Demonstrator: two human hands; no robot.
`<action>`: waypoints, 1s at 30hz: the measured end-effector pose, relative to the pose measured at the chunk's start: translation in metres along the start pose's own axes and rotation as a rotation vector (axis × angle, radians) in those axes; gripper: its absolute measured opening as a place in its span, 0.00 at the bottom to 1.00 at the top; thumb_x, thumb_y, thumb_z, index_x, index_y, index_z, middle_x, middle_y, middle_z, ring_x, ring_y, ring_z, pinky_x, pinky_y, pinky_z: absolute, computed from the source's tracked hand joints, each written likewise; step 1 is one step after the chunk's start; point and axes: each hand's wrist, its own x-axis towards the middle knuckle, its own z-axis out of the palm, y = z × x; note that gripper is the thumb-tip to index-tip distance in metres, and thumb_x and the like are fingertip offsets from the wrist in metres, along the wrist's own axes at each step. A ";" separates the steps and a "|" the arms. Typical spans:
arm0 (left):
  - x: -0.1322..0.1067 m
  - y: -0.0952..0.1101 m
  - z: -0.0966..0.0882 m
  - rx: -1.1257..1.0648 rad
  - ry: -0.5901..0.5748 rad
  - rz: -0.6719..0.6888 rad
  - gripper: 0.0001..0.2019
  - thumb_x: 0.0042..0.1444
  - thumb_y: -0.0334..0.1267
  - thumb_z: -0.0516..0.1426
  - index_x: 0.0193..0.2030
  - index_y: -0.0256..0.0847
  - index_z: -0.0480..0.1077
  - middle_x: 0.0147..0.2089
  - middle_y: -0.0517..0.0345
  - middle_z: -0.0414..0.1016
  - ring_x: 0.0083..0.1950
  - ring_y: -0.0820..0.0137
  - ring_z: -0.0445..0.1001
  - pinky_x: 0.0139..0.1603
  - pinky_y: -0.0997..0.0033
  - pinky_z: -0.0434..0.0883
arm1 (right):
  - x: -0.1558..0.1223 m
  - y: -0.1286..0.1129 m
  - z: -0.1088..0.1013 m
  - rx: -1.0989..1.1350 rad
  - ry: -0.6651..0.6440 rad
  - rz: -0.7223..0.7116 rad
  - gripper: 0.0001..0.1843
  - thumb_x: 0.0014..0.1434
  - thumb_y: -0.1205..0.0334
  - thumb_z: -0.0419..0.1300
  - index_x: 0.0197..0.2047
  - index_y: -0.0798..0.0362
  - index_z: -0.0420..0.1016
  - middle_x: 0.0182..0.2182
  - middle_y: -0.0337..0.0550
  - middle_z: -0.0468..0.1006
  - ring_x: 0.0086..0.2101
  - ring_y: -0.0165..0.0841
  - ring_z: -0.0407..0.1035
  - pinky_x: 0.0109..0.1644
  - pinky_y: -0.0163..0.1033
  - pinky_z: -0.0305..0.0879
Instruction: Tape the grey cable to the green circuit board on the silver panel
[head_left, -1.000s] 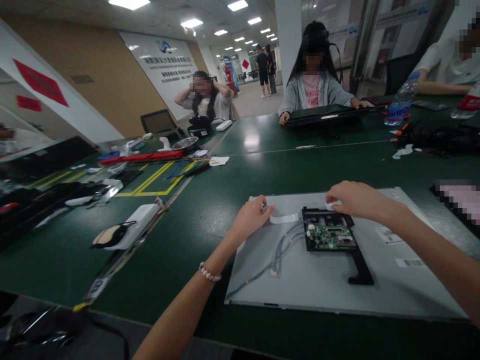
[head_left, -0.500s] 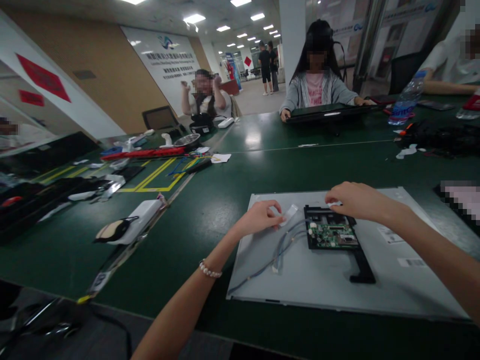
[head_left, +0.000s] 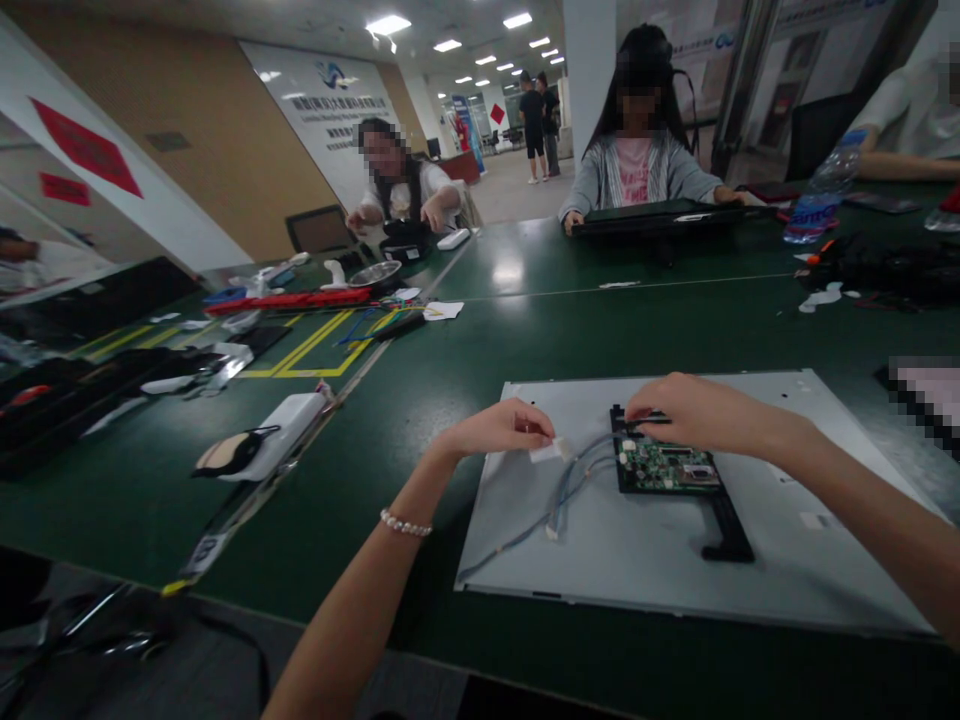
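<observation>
A flat grey panel (head_left: 517,555), like the back of a display, lies on the table. On it rests a black bracket (head_left: 727,530) carrying a green circuit board (head_left: 664,468). Blue-grey cables (head_left: 517,540) run from the board's left side across the panel. My left hand (head_left: 506,428) pinches a strip of clear tape (head_left: 547,452) over the panel's upper left part. At the bracket's upper left end, my right hand (head_left: 682,405) has its fingers curled together; whatever is between them is hidden.
A white box (head_left: 292,425) with a beige and black object (head_left: 232,452) on it lies to the left. Across the table a person (head_left: 634,160) holds a dark panel (head_left: 667,218). A water bottle (head_left: 821,200) stands at the right, near a black bundle (head_left: 892,270).
My left hand has drawn left with the tape, away from the bracket. My right hand has shifted slightly left along the bracket's top. A person across the table has lowered both hands.
</observation>
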 end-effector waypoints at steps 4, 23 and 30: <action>0.005 0.009 0.012 0.189 -0.027 0.109 0.05 0.57 0.35 0.53 0.35 0.39 0.70 0.37 0.57 0.70 0.39 0.71 0.68 0.43 0.72 0.65 | 0.002 -0.015 0.003 0.038 -0.014 -0.082 0.14 0.61 0.60 0.53 0.47 0.50 0.77 0.42 0.44 0.80 0.42 0.36 0.72 0.47 0.40 0.64; 0.006 0.010 0.021 -0.034 -0.290 -0.014 0.07 0.53 0.37 0.53 0.26 0.40 0.62 0.24 0.65 0.56 0.26 0.75 0.56 0.28 0.73 0.56 | 0.004 -0.049 0.024 0.189 -0.090 -0.308 0.14 0.59 0.69 0.55 0.46 0.49 0.74 0.48 0.42 0.74 0.43 0.34 0.69 0.46 0.41 0.64; 0.009 0.007 0.024 0.115 -0.111 -0.010 0.10 0.53 0.41 0.56 0.25 0.39 0.63 0.22 0.66 0.58 0.24 0.78 0.56 0.25 0.75 0.54 | 0.007 -0.049 0.030 0.175 -0.100 -0.306 0.09 0.60 0.68 0.56 0.42 0.51 0.76 0.42 0.42 0.78 0.43 0.34 0.71 0.48 0.42 0.64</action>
